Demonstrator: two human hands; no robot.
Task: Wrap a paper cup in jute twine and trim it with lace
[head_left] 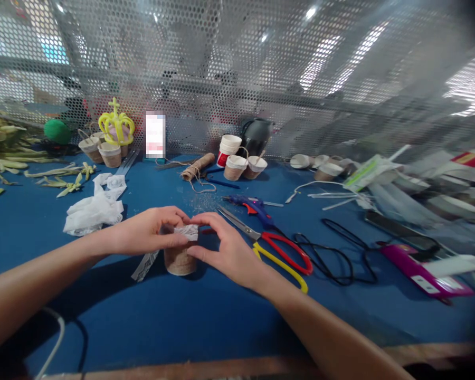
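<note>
A small twine-wrapped cup (180, 259) stands on the blue table (206, 316) in front of me. My left hand (148, 231) grips its rim from the left, pressing a strip of white lace ribbon (187, 231) round the top. A loose end of that lace (144, 266) trails down to the table on the left. My right hand (227, 248) holds the cup from the right, thumb and fingers pinched at the lace.
Red-and-yellow scissors (279, 252) and a blue glue gun (251, 206) with a black cord (336, 258) lie right of my hands. Crumpled white lace (95, 208) lies to the left. Wrapped cups (239, 164), a twine spool (198, 166), a yellow crown (116, 125) and a perforated screen (237, 79) stand behind.
</note>
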